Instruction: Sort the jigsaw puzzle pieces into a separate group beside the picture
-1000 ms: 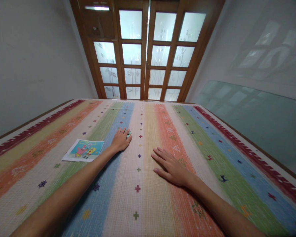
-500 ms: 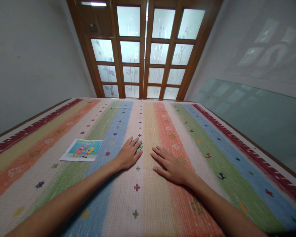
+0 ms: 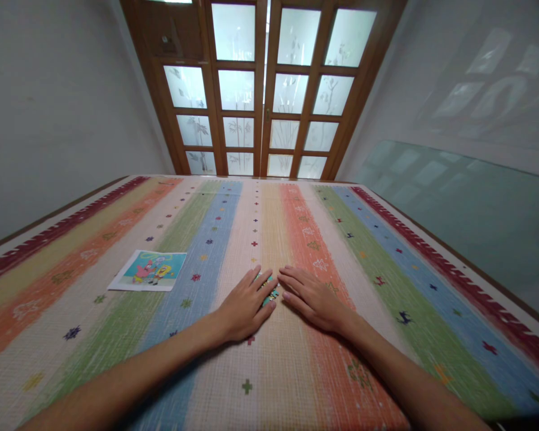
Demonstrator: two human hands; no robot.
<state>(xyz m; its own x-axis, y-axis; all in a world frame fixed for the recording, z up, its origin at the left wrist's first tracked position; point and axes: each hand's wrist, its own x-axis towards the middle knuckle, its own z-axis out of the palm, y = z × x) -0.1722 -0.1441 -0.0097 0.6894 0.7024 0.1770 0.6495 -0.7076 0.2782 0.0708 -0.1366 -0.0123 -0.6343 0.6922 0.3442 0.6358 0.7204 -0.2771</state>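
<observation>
My left hand [image 3: 248,302] lies palm down with its fingers spread over a small heap of teal and multicoloured pieces [image 3: 273,293]. They look like jigsaw puzzle pieces, and most of them are hidden under the hand. Just to the right, my right hand [image 3: 312,298] rests flat, palm down, its fingers stretched toward the pieces. The fingertips of both hands nearly meet at the heap. A printed cartoon picture [image 3: 150,271] on white paper, with a pink starfish and a yellow sponge figure, lies to the left of my left hand.
A striped, patterned cloth [image 3: 287,371] covers the table. Behind its far edge stands a wooden door with frosted panes [image 3: 285,96]. White walls rise on both sides, and a pale green glass panel [image 3: 458,215] leans along the right one.
My left hand has slid right and nearer to me, with the pieces under it. My right hand has shifted slightly, and the gap between the hands has narrowed.
</observation>
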